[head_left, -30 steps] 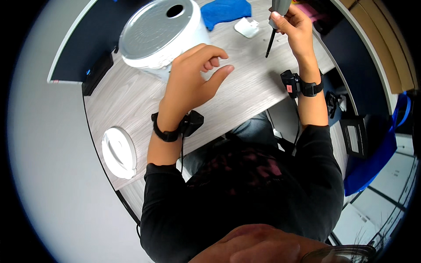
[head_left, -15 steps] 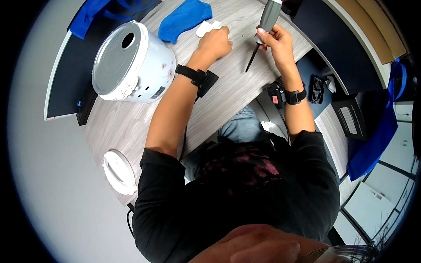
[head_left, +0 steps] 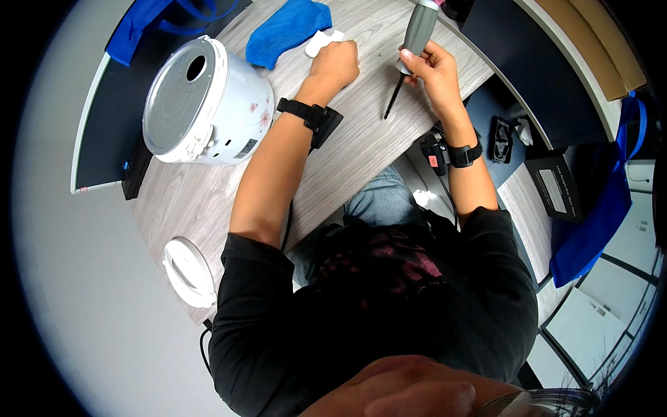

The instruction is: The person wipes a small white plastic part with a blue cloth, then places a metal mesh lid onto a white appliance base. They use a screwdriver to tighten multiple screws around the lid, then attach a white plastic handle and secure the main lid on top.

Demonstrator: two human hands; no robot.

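In my right hand (head_left: pixel 434 73) is a screwdriver (head_left: pixel 420 31) with a thick grey handle and a long dark shaft. The fingers close round the lower end of the handle, and the tip points down above the table. My left hand (head_left: pixel 336 66) is curled closed over the tabletop; whatever it may hold is hidden. Right behind its knuckles lies a small white piece (head_left: pixel 319 43). A tiny metal bit (head_left: pixel 380 54), perhaps a screw, lies between the hands. Left of my left forearm stands a white flower-patterned rice cooker (head_left: pixel 240 111), its grey round top pierced by a dark hole.
A blue cloth pouch (head_left: pixel 288 33) lies at the back. An oval white cover (head_left: pixel 189 272) rests near the table's left edge. Dark partitions (head_left: pixel 531 76) flank the wood-grain table (head_left: pixel 333 163). At right are a black box (head_left: pixel 554 187) and a blue bag (head_left: pixel 590 236).
The screwdriver and my right hand have shifted slightly left and down. The closed left hand keeps nearly the same place beside the white piece. The whole view has moved a little.
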